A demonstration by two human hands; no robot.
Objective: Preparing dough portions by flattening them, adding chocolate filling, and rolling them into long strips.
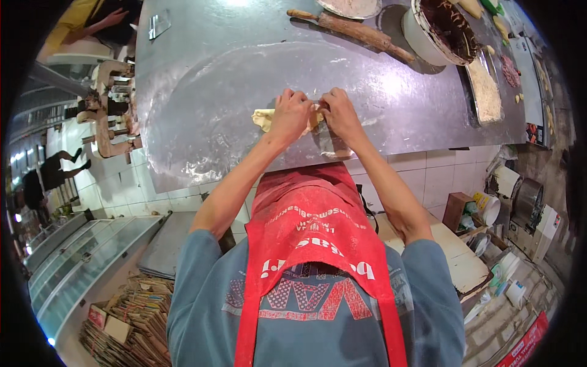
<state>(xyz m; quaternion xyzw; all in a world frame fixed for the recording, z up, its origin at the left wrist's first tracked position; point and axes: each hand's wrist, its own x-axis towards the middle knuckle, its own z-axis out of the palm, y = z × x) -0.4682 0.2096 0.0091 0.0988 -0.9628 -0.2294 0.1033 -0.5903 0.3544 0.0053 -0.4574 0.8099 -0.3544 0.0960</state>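
On the floured steel table (208,110) lies a pale yellow, flattened piece of dough (263,119), with both hands bent over it near the front edge. My left hand (292,116) has curled fingers gripping the middle part of the dough, covering some of it. Just to its right, my right hand (336,115) pinches the dough's right end with bent fingers. Exactly what is between the fingertips is partly hidden.
A wooden rolling pin (351,32), white bucket with dark residue (422,43) and tray of pale crumbs (486,92) occupy the back right. A machine (110,110) adjoins the table's left. Other people (110,18) are at the left. Stacked cardboard (122,312) lies below.
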